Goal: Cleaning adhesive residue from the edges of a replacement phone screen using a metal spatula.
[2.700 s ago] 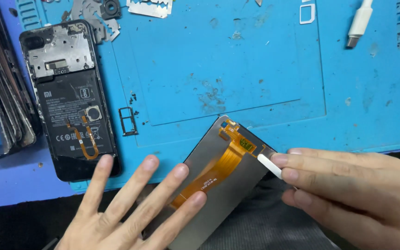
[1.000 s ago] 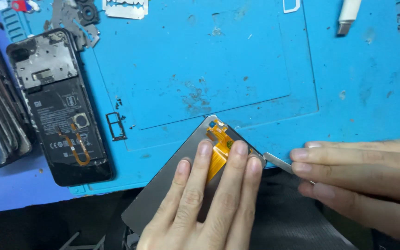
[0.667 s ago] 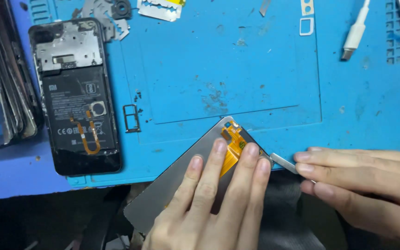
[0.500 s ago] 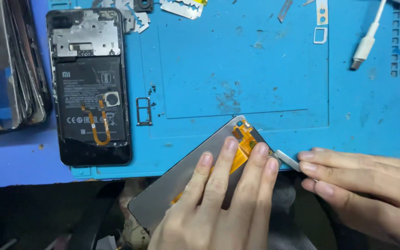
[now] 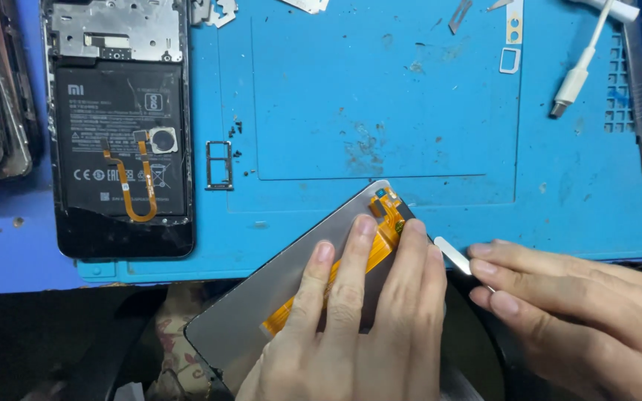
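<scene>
A blue work mat (image 5: 380, 111) covered most of the bench, scuffed and marked with a raised rectangle outline. On its left part lay an opened phone (image 5: 119, 126), long axis running away from the person, back cover off. Its black battery (image 5: 122, 141) filled the middle and bore a rectangular black label face with small white print and symbols; an orange flex ribbon curled over it. A metal shield plate sat at the phone's far end.

The grey display panel (image 5: 261, 319) lay tilted at the mat's near edge, back side up, its long axis running from near left to far right, with the connector corner pointing far right onto the mat. An orange flex cable (image 5: 380, 238) ran along that axis.

The left hand (image 5: 358, 334) pressed flat on the panel, fingers spread narrowly and straight, holding nothing. The right hand (image 5: 581, 312) pinched a thin white pry tool (image 5: 453, 255), tip just beside the panel's right edge.

A white cable (image 5: 581, 67) lay far right, and a small SIM tray (image 5: 218, 165) sat beside the phone.
</scene>
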